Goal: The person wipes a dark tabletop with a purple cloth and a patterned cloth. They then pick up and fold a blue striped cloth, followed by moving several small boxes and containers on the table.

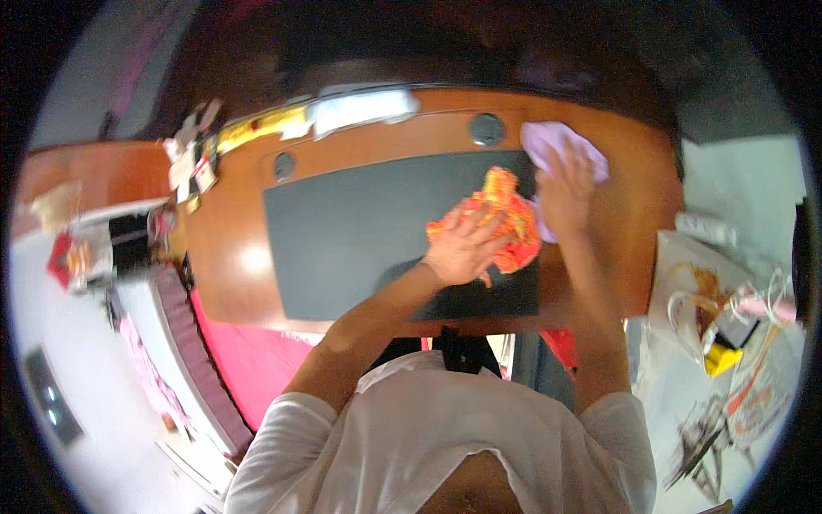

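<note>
My left hand [463, 252] lies with spread fingers on a crumpled orange-red cloth [516, 214] with yellow patterning. This cloth rests on the right part of a large dark desk mat [360, 231]. Farther right, my right hand [568, 190] is laid on a light purple cloth [548, 137], its fingers stretched out and slightly blurred. The purple cloth lies mainly on the brown wooden desk [227, 248], beyond the mat's right edge, and a part of it shows on the near side of my right hand. Neither hand's fingers are wrapped round its cloth.
Two round dark discs [487, 129] are set in the desk beyond the mat. A white packet [364, 110] and a yellow strip [261, 128] lie along its far edge. Small items [190, 163] crowd the far left corner. Bags and odds and ends [723, 330] stand at the right.
</note>
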A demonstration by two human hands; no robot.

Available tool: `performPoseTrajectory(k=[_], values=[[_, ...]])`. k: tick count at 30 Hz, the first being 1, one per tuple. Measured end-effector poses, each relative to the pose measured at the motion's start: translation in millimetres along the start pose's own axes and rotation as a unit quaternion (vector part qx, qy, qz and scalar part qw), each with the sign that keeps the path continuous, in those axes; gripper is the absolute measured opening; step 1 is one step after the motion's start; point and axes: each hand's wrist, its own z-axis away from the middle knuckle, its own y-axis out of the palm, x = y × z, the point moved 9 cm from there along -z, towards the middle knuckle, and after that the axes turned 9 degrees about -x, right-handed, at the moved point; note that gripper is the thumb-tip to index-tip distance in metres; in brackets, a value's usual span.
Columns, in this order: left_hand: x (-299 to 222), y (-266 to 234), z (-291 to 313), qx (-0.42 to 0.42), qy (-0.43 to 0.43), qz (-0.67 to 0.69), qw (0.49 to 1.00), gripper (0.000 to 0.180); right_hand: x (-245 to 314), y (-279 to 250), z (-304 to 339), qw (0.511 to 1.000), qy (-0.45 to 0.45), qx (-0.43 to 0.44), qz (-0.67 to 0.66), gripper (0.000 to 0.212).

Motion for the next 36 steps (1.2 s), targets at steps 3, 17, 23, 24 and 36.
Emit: performPoseTrajectory(k=[3, 17, 23, 24, 36], values=[[13, -15, 19, -0.008, -0.048, -0.03, 0.998, 0.051, -12, -2, 16, 0.999, -0.004, -0.007, 0.032, 0.056], [183, -168, 273, -0.046, -0.383, -0.162, 0.908, 0.055, 238, 10, 76, 0.987, -0.081, 0.075, -0.114, 0.054], [282, -212, 279, -0.159, -0.382, -0.151, 0.898, 0.05, 322, 31, 49, 0.991, -0.083, 0.059, -0.092, 0.052], [301, -213, 272, -0.164, -0.384, -0.138, 0.898, 0.05, 324, 33, 47, 0.991, -0.083, 0.064, -0.086, 0.052], [345, -228, 285, -0.149, -0.387, -0.1, 0.905, 0.054, 330, 28, 46, 0.99, -0.099, 0.064, -0.081, 0.055]])
